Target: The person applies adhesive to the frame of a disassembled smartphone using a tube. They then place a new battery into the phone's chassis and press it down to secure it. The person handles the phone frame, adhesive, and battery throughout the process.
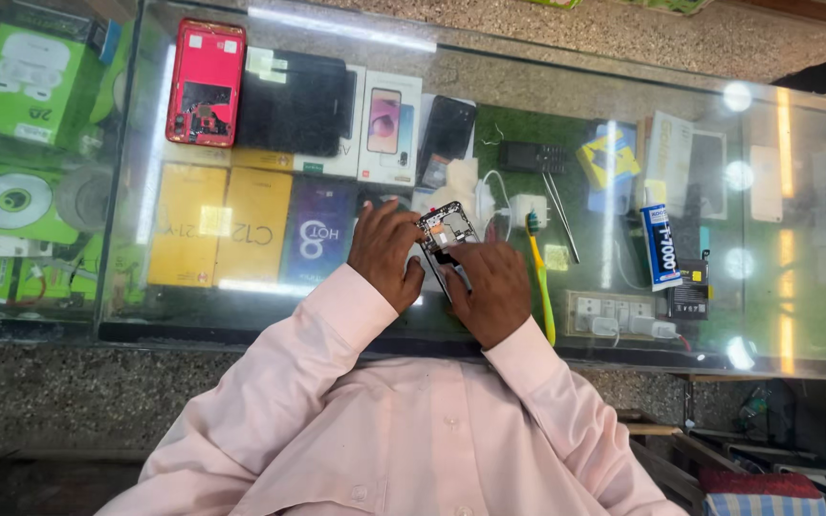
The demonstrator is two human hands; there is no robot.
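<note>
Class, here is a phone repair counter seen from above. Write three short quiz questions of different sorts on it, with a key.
1. True or false: both hands touch the opened phone.
2. Which lies just right of the right hand? A) toothbrush B) spoon C) hammer
3. Fill in: the red phone shell lies at the counter's far ____ end.

Key: 1 true; 2 A; 3 left. The left hand is at the phone's left edge on the glass counter.

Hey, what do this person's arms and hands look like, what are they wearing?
Both arms are in long pale pink shirt sleeves with buttoned cuffs at the wrists. The left hand and right hand are bare: no gloves, and no rings or watch that I can see.
</note>
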